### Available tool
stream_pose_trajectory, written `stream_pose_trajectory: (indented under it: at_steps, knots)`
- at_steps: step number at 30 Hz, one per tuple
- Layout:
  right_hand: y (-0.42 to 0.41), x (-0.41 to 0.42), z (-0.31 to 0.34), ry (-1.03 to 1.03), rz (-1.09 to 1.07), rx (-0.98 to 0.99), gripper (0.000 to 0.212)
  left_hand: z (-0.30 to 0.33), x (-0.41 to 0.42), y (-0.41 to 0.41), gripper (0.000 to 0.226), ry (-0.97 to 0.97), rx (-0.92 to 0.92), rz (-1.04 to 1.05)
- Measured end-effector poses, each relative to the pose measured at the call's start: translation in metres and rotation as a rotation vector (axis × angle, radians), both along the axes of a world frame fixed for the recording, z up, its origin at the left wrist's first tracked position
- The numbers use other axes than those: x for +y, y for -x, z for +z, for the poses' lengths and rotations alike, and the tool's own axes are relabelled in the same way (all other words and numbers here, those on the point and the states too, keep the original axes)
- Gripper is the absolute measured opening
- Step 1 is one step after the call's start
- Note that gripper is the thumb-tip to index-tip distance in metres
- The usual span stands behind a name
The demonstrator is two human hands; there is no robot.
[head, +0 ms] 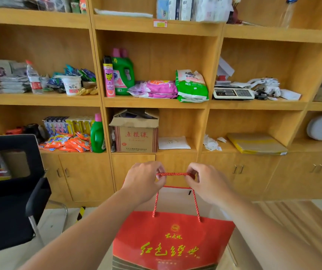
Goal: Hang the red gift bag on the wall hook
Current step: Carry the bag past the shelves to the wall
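Observation:
The red gift bag (172,240) with gold lettering hangs low in the centre of the view, its white inside showing at the top. Its red rope handle (175,174) is stretched flat between my two hands. My left hand (144,181) pinches the handle's left end and my right hand (208,182) pinches its right end, both in front of the cupboard doors. No wall hook is visible.
A tall wooden shelf unit (156,103) fills the view ahead, holding detergent bottles (124,75), packets, a cardboard box (135,133) and a scale (233,93). A black chair (10,191) stands at the left. Cupboard doors (86,176) run along the bottom.

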State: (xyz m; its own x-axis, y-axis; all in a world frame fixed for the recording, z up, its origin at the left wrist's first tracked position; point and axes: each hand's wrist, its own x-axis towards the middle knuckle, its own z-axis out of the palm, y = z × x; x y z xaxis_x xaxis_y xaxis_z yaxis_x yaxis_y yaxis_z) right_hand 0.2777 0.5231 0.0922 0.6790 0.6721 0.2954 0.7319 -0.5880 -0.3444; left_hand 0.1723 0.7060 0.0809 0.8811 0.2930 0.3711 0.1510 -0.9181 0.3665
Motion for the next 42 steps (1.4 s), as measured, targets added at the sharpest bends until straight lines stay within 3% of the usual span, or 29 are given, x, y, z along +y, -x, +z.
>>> stream_pose_trajectory:
  at_steps: [15, 21, 31, 42]
  knots:
    - [-0.229, 0.132, 0.011, -0.042, 0.048, -0.041, 0.009, 0.017, 0.123, -0.222, 0.017, 0.01, 0.026, 0.108]
    - [-0.308, 0.198, 0.012, -0.027, 0.018, -0.065, 0.01, 0.002, 0.192, -0.311, 0.007, 0.097, -0.003, 0.114]
    - [-0.424, 0.264, -0.012, 0.068, -0.158, 0.041, 0.011, -0.024, 0.275, -0.459, 0.007, 0.122, 0.046, -0.081]
    - [-0.509, 0.182, -0.026, 0.058, -0.521, 0.14, 0.018, -0.021, 0.206, -0.609, 0.013, 0.041, 0.054, -0.471]
